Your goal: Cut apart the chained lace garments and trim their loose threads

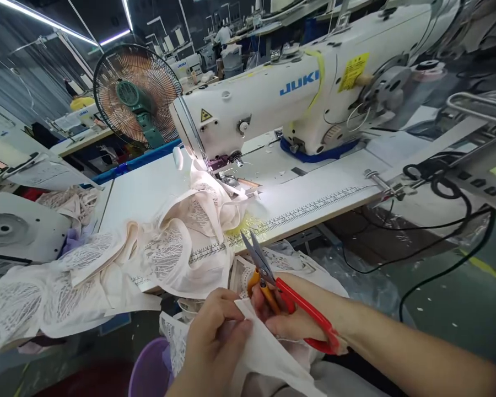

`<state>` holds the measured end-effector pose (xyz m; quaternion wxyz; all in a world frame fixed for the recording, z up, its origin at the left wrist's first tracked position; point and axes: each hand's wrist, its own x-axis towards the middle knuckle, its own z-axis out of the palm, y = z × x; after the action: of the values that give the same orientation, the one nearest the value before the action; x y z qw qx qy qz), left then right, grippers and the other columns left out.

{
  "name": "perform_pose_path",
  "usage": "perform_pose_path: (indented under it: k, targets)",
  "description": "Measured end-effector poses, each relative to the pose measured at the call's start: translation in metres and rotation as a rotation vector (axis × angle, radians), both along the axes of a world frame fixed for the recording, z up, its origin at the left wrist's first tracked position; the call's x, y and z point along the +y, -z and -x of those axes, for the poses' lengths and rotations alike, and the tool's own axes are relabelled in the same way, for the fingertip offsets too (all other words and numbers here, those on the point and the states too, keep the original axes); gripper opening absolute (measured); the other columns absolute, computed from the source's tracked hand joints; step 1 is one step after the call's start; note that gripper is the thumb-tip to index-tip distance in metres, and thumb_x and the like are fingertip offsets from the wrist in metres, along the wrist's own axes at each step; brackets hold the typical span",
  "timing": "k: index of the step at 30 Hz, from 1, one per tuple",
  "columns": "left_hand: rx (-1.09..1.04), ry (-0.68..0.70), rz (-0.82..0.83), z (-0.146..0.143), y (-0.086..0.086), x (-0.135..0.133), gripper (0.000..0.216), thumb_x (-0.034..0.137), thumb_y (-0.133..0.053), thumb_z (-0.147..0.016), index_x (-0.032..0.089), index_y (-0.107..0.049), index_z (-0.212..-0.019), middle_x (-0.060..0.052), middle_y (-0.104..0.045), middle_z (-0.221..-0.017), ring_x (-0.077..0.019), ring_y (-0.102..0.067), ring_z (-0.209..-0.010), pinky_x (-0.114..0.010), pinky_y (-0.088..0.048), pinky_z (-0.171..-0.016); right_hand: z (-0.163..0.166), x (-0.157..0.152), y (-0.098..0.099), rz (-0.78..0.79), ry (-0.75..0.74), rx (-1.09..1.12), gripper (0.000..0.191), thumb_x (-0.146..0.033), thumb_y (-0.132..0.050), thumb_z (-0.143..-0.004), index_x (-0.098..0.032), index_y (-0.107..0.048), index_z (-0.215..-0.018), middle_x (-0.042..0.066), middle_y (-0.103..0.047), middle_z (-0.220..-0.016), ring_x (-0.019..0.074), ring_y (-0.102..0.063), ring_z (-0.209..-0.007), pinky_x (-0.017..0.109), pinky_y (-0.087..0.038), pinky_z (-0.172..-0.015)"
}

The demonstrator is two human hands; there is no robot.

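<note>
My left hand (pixel 215 331) is closed, pinching the edge of a pale fabric piece (pixel 268 353) between thumb and fingers, low in front of the table. Close on its right, my right hand (pixel 289 317) is wrapped around red-handled scissors (pixel 308 306). The blades point up and away, slightly apart, over the table's front edge. Orange handles (pixel 269 298) also show among the right fingers; whether they belong to a second tool I cannot tell. A pale lace bra (pixel 206 209) lies under the sewing machine's needle area, and more lace bras (pixel 45 292) trail off to the left.
The white JUKI sewing machine (pixel 256 94) stands on a table (pixel 136 187) with a printed ruler (pixel 310 209) along its front. A fan (pixel 136 94) is behind it. A purple bin (pixel 149 366) sits below. Black cables (pixel 430 270) hang at right, near a metal bracket (pixel 392 184).
</note>
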<state>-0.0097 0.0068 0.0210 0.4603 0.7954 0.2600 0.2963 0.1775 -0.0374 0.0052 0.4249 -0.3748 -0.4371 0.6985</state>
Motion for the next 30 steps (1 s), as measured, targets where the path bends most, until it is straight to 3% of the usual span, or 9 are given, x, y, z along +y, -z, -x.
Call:
perform_pose_path:
  k: [8,15,19,24,30]
  targets:
    - [0.119,-0.014,0.123,-0.001,-0.001,-0.002,0.009,0.014,-0.056,-0.082,0.019,-0.055,-0.074,-0.003,-0.057,-0.081,-0.0158,-0.055,-0.077,-0.026,-0.042,-0.068,-0.004,-0.001,-0.002,-0.163,0.096,-0.236,0.019,-0.006,-0.054,-0.064,-0.02,-0.046,-0.074,-0.003,-0.053,-0.069,0.0111,-0.047,-0.059,0.022,-0.04,-0.053]
    - [0.189,-0.179,0.312,-0.005,-0.001,-0.004,0.013,0.021,-0.058,-0.08,0.018,-0.052,-0.068,0.001,-0.051,-0.065,-0.0106,-0.042,-0.058,-0.021,-0.034,-0.054,-0.007,-0.003,-0.002,-0.274,0.123,-0.359,0.015,-0.013,-0.056,-0.071,-0.02,-0.046,-0.079,-0.002,-0.055,-0.073,0.011,-0.048,-0.059,0.022,-0.041,-0.052]
    - [0.182,-0.233,0.298,-0.006,0.002,-0.006,0.014,0.023,-0.06,-0.077,0.018,-0.052,-0.067,0.001,-0.051,-0.062,-0.0106,-0.043,-0.056,-0.021,-0.035,-0.052,-0.001,-0.004,0.003,-0.321,0.16,-0.36,0.016,-0.014,-0.057,-0.072,-0.021,-0.043,-0.077,-0.002,-0.053,-0.074,0.0102,-0.047,-0.059,0.021,-0.041,-0.053]
    - [0.192,-0.257,0.344,-0.007,0.003,-0.008,0.011,0.025,-0.061,-0.075,0.016,-0.058,-0.08,-0.003,-0.058,-0.071,-0.0145,-0.052,-0.066,-0.024,-0.042,-0.061,0.005,-0.005,0.004,-0.398,0.211,-0.397,0.013,-0.018,-0.055,-0.076,-0.021,-0.042,-0.074,-0.003,-0.049,-0.069,0.01,-0.043,-0.056,0.02,-0.038,-0.048]
    - [0.129,-0.276,0.304,0.001,-0.001,-0.007,0.018,0.029,-0.058,-0.081,0.016,-0.061,-0.069,-0.003,-0.057,-0.068,-0.014,-0.05,-0.064,-0.022,-0.041,-0.058,-0.006,-0.003,-0.003,-0.347,0.091,-0.406,0.012,-0.024,-0.057,-0.078,-0.02,-0.045,-0.078,0.0,-0.054,-0.075,0.0123,-0.048,-0.061,0.022,-0.042,-0.053]
